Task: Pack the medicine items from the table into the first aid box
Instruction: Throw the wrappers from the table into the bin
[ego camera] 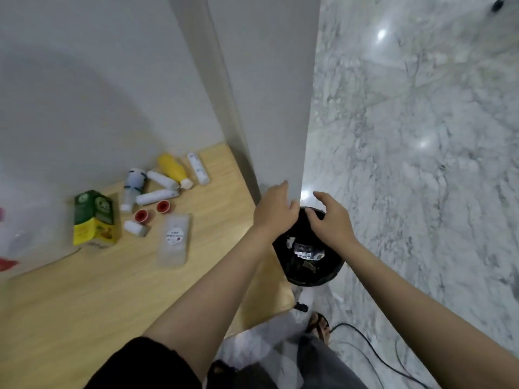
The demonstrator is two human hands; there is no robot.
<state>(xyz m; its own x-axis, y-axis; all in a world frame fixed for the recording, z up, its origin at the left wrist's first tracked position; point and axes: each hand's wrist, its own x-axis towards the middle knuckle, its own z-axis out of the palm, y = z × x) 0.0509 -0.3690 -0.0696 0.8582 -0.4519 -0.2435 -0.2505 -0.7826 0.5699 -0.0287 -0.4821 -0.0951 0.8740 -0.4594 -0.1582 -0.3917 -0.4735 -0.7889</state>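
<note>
Over the black waste bin (pixel 307 265) on the marble floor (pixel 421 164), off the right end of the wooden table (pixel 84 290), both hands hover close together; the left hand (pixel 276 211) has its fingers spread loosely with nothing in its grasp, its fingertips near the corner of the grey wall (pixel 266 94); the right hand (pixel 330 220) is likewise slack and half-curled, holding nothing. Inside the bin lie crumpled scraps and foil. The medicine items sit well apart from the hands, on the far left part of the table against the wall: a green and yellow carton (pixel 94 219) standing upright; a yellow bottle (pixel 174 169) lying down; several white tubes (pixel 157 196) and a white bottle (pixel 133 186) lying beside it; two red-cored tape rolls (pixel 141 216); a flat clear plastic case (pixel 174 240) nearest the hands. At the left edge, a translucent container with red parts (pixel 8 242) is blurred; whether it is the first aid box, I cannot tell. A sandalled foot (pixel 318 325) and a black cable (pixel 379 360) show below.
</note>
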